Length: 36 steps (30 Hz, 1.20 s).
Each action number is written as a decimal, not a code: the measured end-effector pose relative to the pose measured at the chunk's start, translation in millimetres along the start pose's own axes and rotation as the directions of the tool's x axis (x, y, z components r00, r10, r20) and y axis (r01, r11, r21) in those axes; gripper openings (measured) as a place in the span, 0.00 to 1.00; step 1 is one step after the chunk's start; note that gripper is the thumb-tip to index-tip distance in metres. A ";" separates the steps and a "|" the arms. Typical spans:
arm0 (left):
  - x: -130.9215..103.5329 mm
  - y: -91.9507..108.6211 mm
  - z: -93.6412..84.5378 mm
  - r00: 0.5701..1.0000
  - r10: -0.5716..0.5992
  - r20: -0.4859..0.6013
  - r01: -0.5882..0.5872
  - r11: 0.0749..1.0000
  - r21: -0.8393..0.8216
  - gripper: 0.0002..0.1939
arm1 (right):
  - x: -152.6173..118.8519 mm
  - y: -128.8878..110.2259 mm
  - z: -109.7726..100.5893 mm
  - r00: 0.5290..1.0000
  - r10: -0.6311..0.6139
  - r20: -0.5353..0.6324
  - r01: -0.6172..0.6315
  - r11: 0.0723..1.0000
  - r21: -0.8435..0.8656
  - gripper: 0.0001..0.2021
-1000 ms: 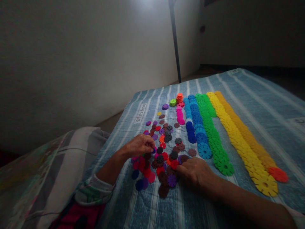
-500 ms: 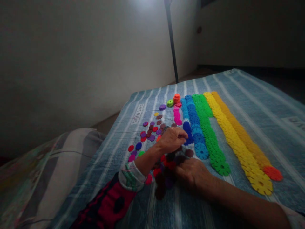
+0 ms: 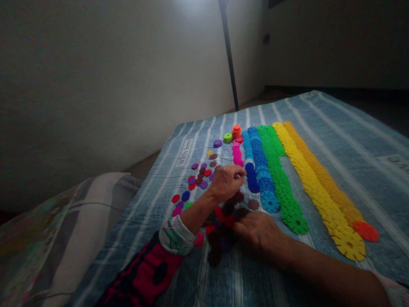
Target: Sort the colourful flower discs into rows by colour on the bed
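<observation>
My left hand [image 3: 227, 182] hovers just left of the short dark blue row of slotted plastic discs [image 3: 252, 178], thumb and fingers pinched together. Whatever it may hold is hidden. Lower down, my right hand [image 3: 260, 230] is closed, its knuckles up, at the right side of a loose pile of discs [image 3: 215, 243] in brown, red and purple. Its fingertips are in shadow, so their contents do not show. A lone brown disc [image 3: 253, 204] lies between the right hand and the blue row [image 3: 270, 201]. The pink row [image 3: 237, 154] ends right above my left hand.
Overlapping green [image 3: 284, 200], yellow [image 3: 319, 200] and amber [image 3: 332, 187] rows run along the striped bedsheet [image 3: 319, 273]. An orange-red disc [image 3: 366, 231] caps the amber row. Small orange [image 3: 237, 133], lime [image 3: 227, 137] and purple [image 3: 217, 143] stacks stand at the far end.
My left hand has drawn a little to the left, off the dark blue row, which shows more fully now. My right hand has stayed nearly still by the pile.
</observation>
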<state>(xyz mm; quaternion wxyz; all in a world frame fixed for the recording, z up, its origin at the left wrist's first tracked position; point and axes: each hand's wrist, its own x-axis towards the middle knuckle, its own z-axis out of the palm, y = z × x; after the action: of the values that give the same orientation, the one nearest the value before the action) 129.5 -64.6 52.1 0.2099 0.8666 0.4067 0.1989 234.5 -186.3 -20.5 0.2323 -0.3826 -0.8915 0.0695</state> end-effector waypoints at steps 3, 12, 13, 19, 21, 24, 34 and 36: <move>-7.5 -18.6 -26.5 0.999 -0.045 0.023 0.042 0.993 0.109 0.08 | -1.2 0.4 1.1 1.000 0.003 -0.001 -0.003 1.000 -0.005 0.07; -48.9 -86.2 -109.9 0.868 -0.468 0.164 0.334 0.797 0.504 0.06 | -1.9 -1.7 -2.5 1.000 0.008 0.025 -0.009 1.000 0.013 0.07; -53.0 -90.4 -113.7 0.856 -0.484 0.181 0.346 0.797 0.495 0.07 | -2.0 -2.2 -3.6 1.000 0.008 0.024 -0.009 1.000 0.011 0.07; -65.4 -102.6 -112.3 0.827 -0.504 0.247 0.365 0.817 0.446 0.14 | -2.4 -3.0 -7.5 1.000 -0.010 -0.029 0.011 1.000 0.022 0.08; -65.7 -101.7 -109.2 0.837 -0.489 0.245 0.345 0.819 0.459 0.14 | -2.6 -2.6 -6.4 0.999 -0.016 -0.037 0.017 1.000 0.017 0.07; -64.9 -97.5 -106.6 0.843 -0.482 0.239 0.332 0.815 0.475 0.13 | -2.7 -2.5 -4.3 0.999 -0.013 -0.042 0.013 1.000 -0.005 0.07; -65.0 -102.1 -110.7 0.861 -0.453 0.230 0.327 0.840 0.433 0.13 | -1.7 -3.7 -6.4 0.999 -0.002 -0.034 0.002 1.000 0.004 0.06; -64.2 -102.0 -111.8 0.857 -0.458 0.235 0.328 0.838 0.436 0.11 | -1.7 -2.6 -3.6 1.000 0.007 -0.027 -0.007 1.000 -0.016 0.05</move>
<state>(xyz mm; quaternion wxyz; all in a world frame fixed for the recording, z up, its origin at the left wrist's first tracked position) -29.4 -33.3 80.3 0.1393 0.8074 0.5677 -0.0800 235.5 -189.6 -17.1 0.2410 -0.3885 -0.8875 0.0578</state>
